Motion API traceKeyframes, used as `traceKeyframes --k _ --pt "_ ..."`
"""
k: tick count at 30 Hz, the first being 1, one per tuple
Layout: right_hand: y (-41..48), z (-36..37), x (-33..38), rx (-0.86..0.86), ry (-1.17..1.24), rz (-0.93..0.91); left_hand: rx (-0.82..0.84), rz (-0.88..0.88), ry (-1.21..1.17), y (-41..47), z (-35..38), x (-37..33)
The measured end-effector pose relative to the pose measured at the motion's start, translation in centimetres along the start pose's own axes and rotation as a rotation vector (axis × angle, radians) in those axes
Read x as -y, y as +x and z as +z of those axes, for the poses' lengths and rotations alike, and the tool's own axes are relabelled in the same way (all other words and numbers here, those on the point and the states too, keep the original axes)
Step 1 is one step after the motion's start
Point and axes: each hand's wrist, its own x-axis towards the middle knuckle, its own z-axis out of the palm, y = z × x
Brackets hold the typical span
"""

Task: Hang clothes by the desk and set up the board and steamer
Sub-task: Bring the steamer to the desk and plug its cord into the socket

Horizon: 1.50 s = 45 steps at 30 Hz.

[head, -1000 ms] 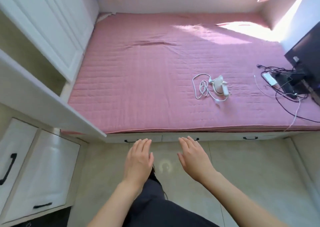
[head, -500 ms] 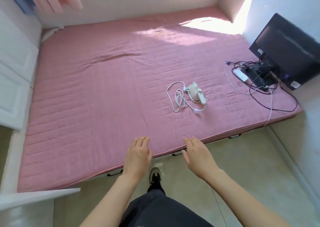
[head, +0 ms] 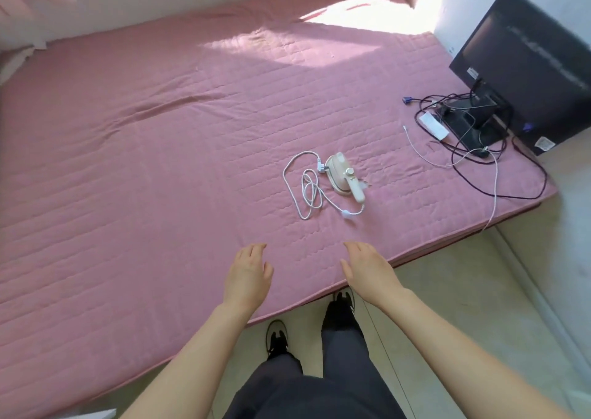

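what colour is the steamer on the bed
Cream-white, with a matching white cord; the steamer shows in the head view.

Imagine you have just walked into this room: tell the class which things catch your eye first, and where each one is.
The pink quilted mattress fills most of the view, with a bright patch of sunlight at its far edge. Near its middle lies a small white steamer with its white cord looped loosely to its left. In the far right corner a black monitor stands above a tangle of dark cables, while the left hand and right hand hover empty over the mattress's near edge.
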Motion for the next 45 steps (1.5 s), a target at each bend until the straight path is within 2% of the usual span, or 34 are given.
traceKeyframes --k 4,9,16,24,30,40,45 --pt "4.4 -1.4 -3.7 0.075 0.014 0.000 0.033 -0.095 0.002 4.1 2.2 -2.4" --pt "10.5 -2.2 -8.7 0.180 0.036 -0.027 0.091 -0.305 -0.099 8.6 6.2 -5.2" --pt "19.0 -0.4 -12.3 0.260 0.104 -0.074 0.082 -0.502 -0.201 14.3 11.5 -5.9" --pt "28.1 6.8 -13.3 0.345 0.371 0.104 0.090 -0.574 -0.270 22.1 17.3 -3.6" --pt "34.2 11.7 -13.3 0.289 0.369 0.175 0.089 -0.646 -0.376 28.3 21.0 -0.2" --pt "40.6 16.3 -13.4 0.226 0.508 0.311 -0.065 -0.729 -0.510 35.7 26.0 2.8" --pt "41.2 17.0 -12.2 0.121 0.621 0.335 -0.140 -0.719 -0.447 36.2 27.1 2.3"
